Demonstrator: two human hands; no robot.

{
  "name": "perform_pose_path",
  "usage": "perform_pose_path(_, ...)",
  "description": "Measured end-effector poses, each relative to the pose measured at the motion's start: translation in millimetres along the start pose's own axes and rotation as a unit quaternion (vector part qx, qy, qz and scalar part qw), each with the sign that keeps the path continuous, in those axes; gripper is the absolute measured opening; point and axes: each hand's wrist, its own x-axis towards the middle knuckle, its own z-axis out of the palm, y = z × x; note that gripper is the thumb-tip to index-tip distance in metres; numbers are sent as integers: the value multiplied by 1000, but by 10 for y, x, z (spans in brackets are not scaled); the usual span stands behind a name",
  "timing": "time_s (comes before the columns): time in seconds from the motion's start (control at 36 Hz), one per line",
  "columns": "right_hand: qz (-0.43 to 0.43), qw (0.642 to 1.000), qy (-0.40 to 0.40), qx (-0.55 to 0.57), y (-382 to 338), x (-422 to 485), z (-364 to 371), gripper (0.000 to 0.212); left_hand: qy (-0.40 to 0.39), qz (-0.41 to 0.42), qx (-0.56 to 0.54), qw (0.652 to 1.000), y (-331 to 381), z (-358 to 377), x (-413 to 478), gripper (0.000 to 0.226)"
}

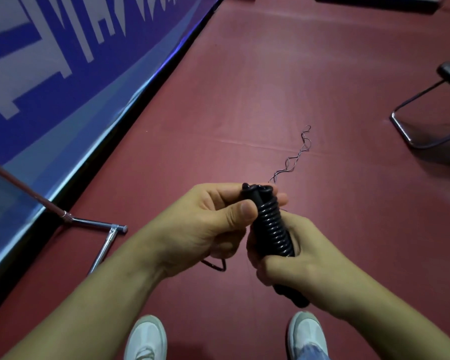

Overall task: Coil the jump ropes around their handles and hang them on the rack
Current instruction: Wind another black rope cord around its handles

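The coiled jump rope (270, 227) stands nearly upright between both hands, top tilted slightly left. The right hand (302, 258) grasps its lower end and the left hand (213, 216) pinches the top turns, from where a thin loose strand (294, 157) trails ahead-right across the floor (270, 74).

Maroon floor (270, 74) under thin twisted cord (294, 159)

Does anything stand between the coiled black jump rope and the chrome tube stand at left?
Nothing visible. The left hand and right hand grip the coiled black jump rope; only red floor separates it from the chrome tube stand.
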Motion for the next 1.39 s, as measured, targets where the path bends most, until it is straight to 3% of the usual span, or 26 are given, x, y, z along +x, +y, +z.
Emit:
perform_pose_path(0.08,-4,999,3,40,29,7,31,20,-6,-14,-29,999,16,12,-14,51)
perform_pose_path(0.17,-7,996,12,85,71,25,34,35,3,2,-31,1000,6,-17,-3,43)
perform_pose_path(0.28,8,988,55,142,70,59,47,46,89,31,40,995,-26,-47,14,45)
perform_pose_path(0.44,-7,989,141,-33,91,109,153,13,191,30,44,980,-166,36,55,41)
perform_pose_path(0.61,-26,973,226,-46,102,131,205,15,155,5,-144,977,-164,221,93,51)
perform_pose_path(0.78,-19,969,239,-61,108,125,165,21,108,-13,-146,983,-120,186,43,44)
perform_pose_path(0.92,-8,981,177,80,9,88,176,11,112,7,-71,991,-125,35,61,44)
perform_pose_path(1.14,9,935,-10,354,-24,-13,127,49,95,13,-7,995,-58,-25,42,38)
perform_pose_path(1.25,22,933,-69,353,2,-2,106,57,81,10,48,995,8,-31,-10,36)
perform_pose_path(1.39,43,934,-108,338,-45,14,100,38,124,47,118,984,42,-21,-33,26)
